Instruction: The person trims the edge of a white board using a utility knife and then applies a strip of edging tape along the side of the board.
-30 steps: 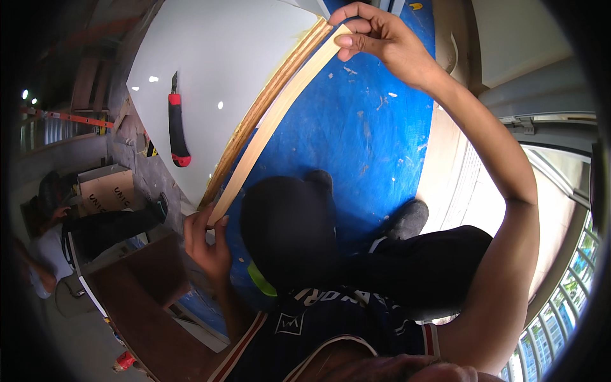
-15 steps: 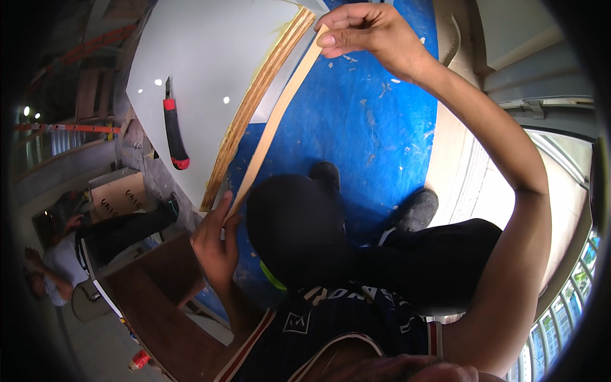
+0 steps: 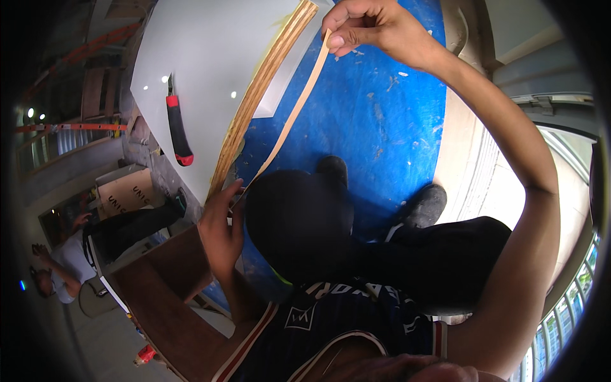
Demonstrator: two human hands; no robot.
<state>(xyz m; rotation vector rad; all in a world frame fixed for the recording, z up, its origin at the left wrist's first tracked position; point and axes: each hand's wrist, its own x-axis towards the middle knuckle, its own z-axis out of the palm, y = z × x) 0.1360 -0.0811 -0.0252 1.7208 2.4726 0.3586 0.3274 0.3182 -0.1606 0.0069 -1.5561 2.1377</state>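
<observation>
A thin, pale wood-coloured edging strip stretches between my two hands, bowed and turned partly edge-on. My right hand pinches its far end between thumb and fingers. Near the close end of the board, my left hand has its fingers closed around the strip's other end, which is partly hidden by the fingers. Left of the strip lies a white panel with a bare, layered plywood edge; the strip stands apart from that edge along most of its length. A red-and-black utility knife rests on the panel, blade out.
A blue covering lies on the floor under my shoes. My dark-clad knee rises close to my left hand. Another person is at the far left, near a cardboard box. A barred railing stands at the right.
The strip has twisted from showing its flat face to a narrower, more curved side. My left hand has moved up slightly toward the plywood edge; my right hand shifted a little.
</observation>
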